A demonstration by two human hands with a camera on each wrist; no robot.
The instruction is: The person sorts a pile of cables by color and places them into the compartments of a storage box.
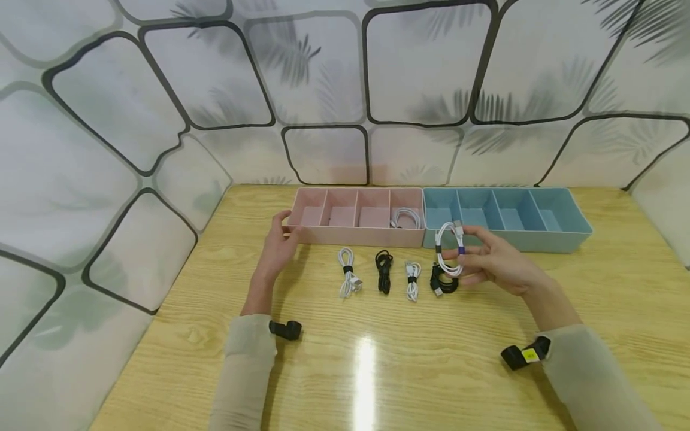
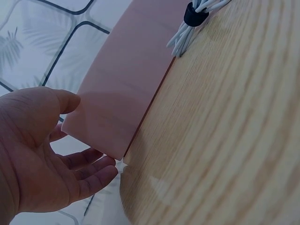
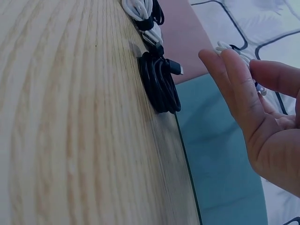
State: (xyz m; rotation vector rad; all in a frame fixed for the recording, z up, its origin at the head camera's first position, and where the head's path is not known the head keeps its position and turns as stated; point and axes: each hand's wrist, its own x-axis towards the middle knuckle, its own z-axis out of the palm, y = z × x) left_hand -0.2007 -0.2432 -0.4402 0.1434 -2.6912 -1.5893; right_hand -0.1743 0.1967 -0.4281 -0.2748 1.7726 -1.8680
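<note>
My right hand (image 1: 498,263) pinches a coiled white charging cable (image 1: 439,239) between thumb and fingers, raised in front of the blue divided box (image 1: 539,241). A dark band and a purple band go round this coil. In the right wrist view the fingers partly hide it. At the left end of the pink divided box (image 1: 356,235), my left hand (image 1: 276,254) rests with loosely bent fingers around the front corner. The left wrist view has the thumb at the box's edge and the other fingers by its end.
Before the boxes lie a white cable bundle (image 1: 347,270), a black one (image 1: 384,272), a smaller white one (image 1: 412,281) and a black coil (image 3: 159,84) beneath my right hand. A light cable (image 1: 408,216) sits in the pink box's rightmost compartment. A patterned wall stands behind.
</note>
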